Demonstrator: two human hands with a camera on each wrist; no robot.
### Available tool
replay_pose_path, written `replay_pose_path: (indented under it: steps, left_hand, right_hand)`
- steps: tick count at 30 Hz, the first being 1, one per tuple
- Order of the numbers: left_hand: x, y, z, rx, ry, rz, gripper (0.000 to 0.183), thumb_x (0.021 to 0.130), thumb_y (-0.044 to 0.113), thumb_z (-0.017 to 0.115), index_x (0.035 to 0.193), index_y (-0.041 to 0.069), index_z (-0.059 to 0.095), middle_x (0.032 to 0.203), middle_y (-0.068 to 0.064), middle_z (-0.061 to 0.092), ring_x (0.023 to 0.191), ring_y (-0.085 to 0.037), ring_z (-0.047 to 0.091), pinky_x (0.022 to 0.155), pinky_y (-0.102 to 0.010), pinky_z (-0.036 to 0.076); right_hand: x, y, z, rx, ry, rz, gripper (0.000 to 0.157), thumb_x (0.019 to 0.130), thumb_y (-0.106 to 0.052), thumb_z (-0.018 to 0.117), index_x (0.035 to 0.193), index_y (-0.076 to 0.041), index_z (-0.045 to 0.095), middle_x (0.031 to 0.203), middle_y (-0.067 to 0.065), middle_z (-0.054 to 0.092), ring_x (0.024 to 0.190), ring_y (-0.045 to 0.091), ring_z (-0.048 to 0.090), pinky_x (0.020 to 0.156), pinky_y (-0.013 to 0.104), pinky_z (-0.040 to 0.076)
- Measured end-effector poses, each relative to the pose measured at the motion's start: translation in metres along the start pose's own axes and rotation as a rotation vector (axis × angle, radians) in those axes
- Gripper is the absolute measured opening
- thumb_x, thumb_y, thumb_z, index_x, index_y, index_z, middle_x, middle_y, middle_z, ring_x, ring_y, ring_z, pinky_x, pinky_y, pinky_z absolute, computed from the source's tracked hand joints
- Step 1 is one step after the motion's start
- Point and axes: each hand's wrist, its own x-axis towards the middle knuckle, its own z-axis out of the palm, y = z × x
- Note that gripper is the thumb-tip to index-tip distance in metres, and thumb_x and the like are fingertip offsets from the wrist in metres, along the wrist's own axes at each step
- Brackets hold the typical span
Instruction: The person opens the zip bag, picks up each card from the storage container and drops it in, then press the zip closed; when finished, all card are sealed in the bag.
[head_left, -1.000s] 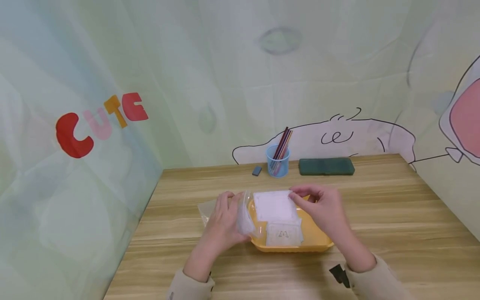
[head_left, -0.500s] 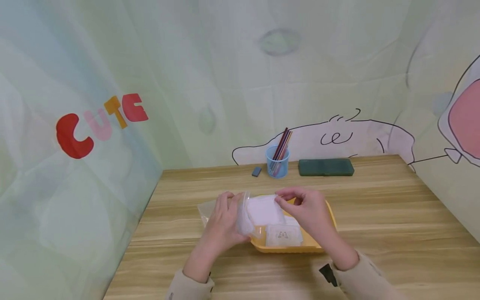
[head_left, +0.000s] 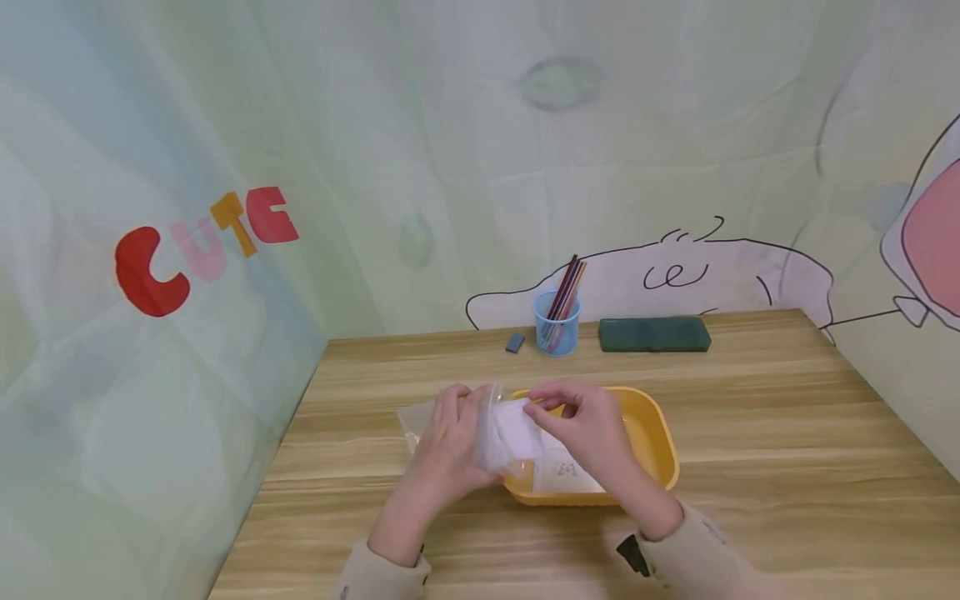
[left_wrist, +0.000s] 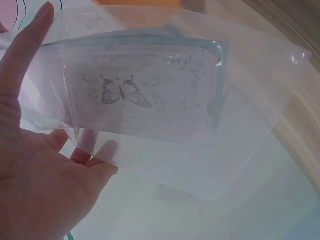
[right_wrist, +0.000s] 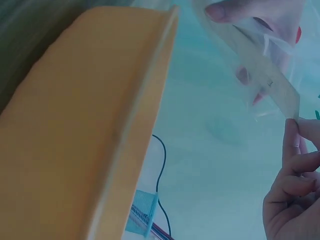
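Observation:
My left hand [head_left: 448,442] holds a clear plastic zip bag [left_wrist: 250,150] by its mouth, thumb on one side and fingers on the other. My right hand [head_left: 583,425] pinches the outer edge of a white paper packet [head_left: 517,429], whose other end is inside the bag. Through the film in the left wrist view, its face shows a butterfly print [left_wrist: 125,95] with a blue-grey border. In the right wrist view the packet [right_wrist: 280,87] appears edge-on between the two hands. Below my right hand, another butterfly-printed packet [head_left: 555,473] lies in the yellow tray [head_left: 663,442], partly covered.
Behind the tray stand a blue cup [head_left: 557,333] of pencils, a small grey-blue eraser [head_left: 514,342] and a dark green case [head_left: 654,334]. A printed curtain [head_left: 420,167] rises at the back and along both sides of the wooden table [head_left: 375,375].
My right hand has moved left with the white packet, sliding it into the bag. More of the tray's right side shows now. My left hand has stayed in place.

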Motion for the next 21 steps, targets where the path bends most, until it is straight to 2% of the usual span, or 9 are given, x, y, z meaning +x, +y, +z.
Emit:
replay_pose_path:
  steps: [10,14,21]
  left_hand:
    - [0.002,0.002,0.002,0.014,0.013,0.029,0.116,0.039,0.033,0.098,0.136,0.001,0.043,0.120,-0.017,0.041,0.113,-0.030,0.040,0.098,-0.039,0.042]
    - [0.001,0.002,0.002,0.014,0.021,0.035,0.116,0.040,0.032,0.098,0.136,0.002,0.043,0.120,-0.017,0.041,0.113,-0.030,0.040,0.098,-0.039,0.042]
    - [0.000,0.001,0.004,0.007,0.010,0.033,0.116,0.041,0.033,0.098,0.138,0.003,0.041,0.121,-0.016,0.040,0.114,-0.029,0.040,0.096,-0.040,0.044]
  right_hand:
    - [-0.004,0.002,0.014,-0.034,-0.039,0.007,0.011,0.080,-0.024,0.079,0.091,-0.021,0.078,0.072,-0.017,0.065,0.053,0.012,0.047,0.046,0.023,0.038]
    - [-0.006,0.003,0.016,-0.040,-0.094,-0.021,0.018,0.081,-0.023,0.079,0.098,-0.022,0.077,0.077,-0.018,0.066,0.051,0.010,0.045,0.044,0.023,0.038]
    - [-0.009,0.004,0.017,-0.125,-0.207,-0.101,0.028,0.080,-0.022,0.079,0.108,-0.021,0.075,0.079,-0.019,0.065,0.048,0.006,0.043,0.042,0.023,0.038]
